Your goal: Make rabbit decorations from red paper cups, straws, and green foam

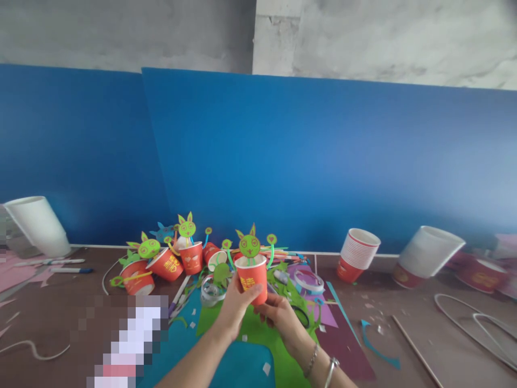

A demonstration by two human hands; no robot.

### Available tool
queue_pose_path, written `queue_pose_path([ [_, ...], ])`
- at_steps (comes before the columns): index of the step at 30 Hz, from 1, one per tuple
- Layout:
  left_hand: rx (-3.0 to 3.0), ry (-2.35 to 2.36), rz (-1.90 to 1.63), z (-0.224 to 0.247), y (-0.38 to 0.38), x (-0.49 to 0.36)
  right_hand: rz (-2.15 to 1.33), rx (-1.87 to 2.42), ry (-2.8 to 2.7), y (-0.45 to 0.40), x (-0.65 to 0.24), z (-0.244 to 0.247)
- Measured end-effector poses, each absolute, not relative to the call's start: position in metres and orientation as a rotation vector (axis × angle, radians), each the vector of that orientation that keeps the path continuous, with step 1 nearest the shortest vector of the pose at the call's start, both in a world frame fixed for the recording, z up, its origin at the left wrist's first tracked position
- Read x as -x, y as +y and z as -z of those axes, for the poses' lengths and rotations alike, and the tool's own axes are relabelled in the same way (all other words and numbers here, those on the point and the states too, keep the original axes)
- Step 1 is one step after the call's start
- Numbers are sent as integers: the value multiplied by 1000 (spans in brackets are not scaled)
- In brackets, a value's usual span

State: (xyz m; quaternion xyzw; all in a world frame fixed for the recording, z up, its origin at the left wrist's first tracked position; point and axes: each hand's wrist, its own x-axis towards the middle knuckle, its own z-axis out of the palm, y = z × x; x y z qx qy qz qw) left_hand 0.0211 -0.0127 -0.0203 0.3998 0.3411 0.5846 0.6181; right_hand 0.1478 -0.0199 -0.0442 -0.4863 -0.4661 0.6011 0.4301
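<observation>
A red paper cup (258, 277) with yellow lettering is held upright near the middle. My left hand (238, 302) wraps round its left side, thumb across the front. Above its rim stands a green paper cat face (249, 245), with a green arm ending in a round paw on either side. Below the cup's base, my right hand (278, 318) has its fingers pinched together close to the bottom edge; whatever they hold is too small to make out. Bracelets circle the right wrist. Behind the left hand, a green cut-out (221, 274) lies beside clear tape rolls (210, 292).
Several decorated red cups (191, 257) cluster at the left back. Stacked cups (357, 253) stand to the right. Green paper (252, 326), blue paper (242, 366), scraps, scissors (301, 317) and markers (72, 270) lie about. A blue partition (258, 161) rises behind the table.
</observation>
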Motion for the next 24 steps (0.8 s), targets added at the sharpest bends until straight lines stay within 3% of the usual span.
queue_pose_path([
  [24, -963, 862, -1372, 13, -11, -14, -1597, 1213, -1187, -21, -142, 51],
])
